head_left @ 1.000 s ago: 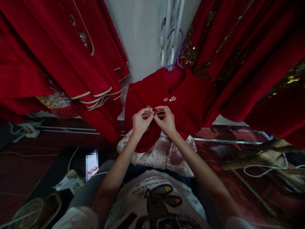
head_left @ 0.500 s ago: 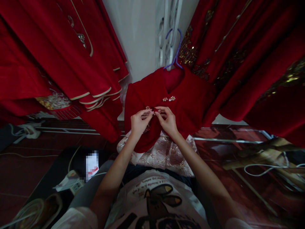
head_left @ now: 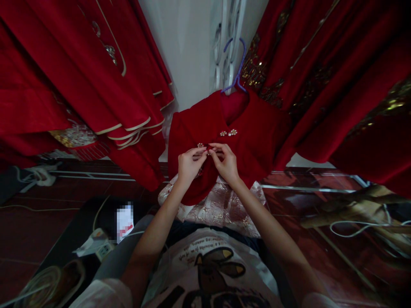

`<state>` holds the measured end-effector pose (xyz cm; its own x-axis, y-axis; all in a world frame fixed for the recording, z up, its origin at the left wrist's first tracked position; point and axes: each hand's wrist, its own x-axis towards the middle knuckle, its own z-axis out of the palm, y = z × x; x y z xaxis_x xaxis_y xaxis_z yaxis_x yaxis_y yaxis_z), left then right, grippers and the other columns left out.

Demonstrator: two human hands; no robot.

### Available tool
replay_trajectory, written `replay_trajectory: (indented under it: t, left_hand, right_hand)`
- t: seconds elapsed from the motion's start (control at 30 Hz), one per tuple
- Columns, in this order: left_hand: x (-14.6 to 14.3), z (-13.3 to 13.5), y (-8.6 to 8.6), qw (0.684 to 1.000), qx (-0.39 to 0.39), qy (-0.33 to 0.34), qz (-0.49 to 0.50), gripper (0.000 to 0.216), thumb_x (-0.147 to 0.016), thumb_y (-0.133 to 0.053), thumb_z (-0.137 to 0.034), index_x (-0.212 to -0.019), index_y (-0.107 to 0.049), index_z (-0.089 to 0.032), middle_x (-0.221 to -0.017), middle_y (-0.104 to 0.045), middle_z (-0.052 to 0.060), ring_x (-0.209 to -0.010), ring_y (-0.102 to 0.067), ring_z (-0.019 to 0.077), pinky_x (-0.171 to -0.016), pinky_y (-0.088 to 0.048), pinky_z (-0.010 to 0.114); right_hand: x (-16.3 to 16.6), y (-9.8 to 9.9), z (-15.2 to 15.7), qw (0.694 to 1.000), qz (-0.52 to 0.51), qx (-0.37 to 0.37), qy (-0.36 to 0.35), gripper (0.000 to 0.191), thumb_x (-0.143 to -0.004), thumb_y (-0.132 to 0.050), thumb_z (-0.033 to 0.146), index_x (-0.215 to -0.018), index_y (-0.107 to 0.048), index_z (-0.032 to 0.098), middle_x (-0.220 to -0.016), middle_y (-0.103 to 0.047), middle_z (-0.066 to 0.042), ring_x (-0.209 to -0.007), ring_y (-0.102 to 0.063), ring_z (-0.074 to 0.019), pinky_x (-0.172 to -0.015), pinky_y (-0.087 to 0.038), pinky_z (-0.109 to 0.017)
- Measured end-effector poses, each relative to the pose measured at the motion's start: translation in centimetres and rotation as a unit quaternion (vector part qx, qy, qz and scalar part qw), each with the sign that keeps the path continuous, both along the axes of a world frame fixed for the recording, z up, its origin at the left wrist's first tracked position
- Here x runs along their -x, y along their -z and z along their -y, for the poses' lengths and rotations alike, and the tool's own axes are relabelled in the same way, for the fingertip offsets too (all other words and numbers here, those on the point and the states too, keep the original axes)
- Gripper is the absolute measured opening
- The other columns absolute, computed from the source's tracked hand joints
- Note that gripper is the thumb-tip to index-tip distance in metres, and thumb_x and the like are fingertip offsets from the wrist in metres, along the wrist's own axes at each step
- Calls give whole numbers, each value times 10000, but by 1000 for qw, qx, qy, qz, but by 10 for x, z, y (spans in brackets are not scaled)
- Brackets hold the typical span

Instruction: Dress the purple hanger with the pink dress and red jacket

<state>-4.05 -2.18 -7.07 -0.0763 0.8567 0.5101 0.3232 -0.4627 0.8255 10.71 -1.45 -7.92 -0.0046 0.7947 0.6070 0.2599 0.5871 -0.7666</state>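
Observation:
A red jacket (head_left: 257, 154) hangs in front of me on a purple hanger (head_left: 239, 68), its lower part over a pale patterned cloth (head_left: 221, 205) at my lap. Flower-shaped ornaments (head_left: 228, 133) with a pearly centre sit below the neckline. At the jacket's front, my left hand (head_left: 190, 164) pinches the edge beside a similar ornament (head_left: 200, 145). My right hand (head_left: 225, 161) pinches the same spot from the other side, fingertips nearly meeting the left ones. A small ornamented fastener (head_left: 208, 152) shows partly between them; the fingers hide the rest.
Red garments (head_left: 128, 85) hang at the left, and more with gold sequins (head_left: 321, 94) at the right. A white metal rack (head_left: 233, 38) stands behind. On a black surface at lower left lie a power strip (head_left: 103, 249) and a clear plastic container (head_left: 41, 282).
Both hands stay pinched at the same place on the jacket front, with only slight finger movement. The view has shifted very slightly.

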Motion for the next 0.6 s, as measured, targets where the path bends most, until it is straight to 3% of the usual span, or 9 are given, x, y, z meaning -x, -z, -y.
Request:
replay_trajectory:
  t: [0.37, 0.6]
  left_hand:
    - [7, -7, 2, 998, 32, 31, -37, 218, -867, -629, -305, -1000, -744, -176, -991, -762, 85, -822, -736, 190, -781, -607, 309]
    - [8, -8, 1, 999, 8, 46, -15, 198, -849, -643, -323, -950, -740, -183, -994, -748, 74, -843, -720, 165, -802, -591, 292]
  right_hand:
    - [3, -3, -3, 999, 25, -16, 21, 198, -911, -587, 267, -1093, -646, 219, -973, -595, -49, -862, -623, -138, -786, -585, -284]
    - [0, -4, -2, 999, 29, -11, 15, 140, -916, -579, 276, -1030, -624, 209, -977, -619, -54, -873, -631, -144, -783, -584, -290]
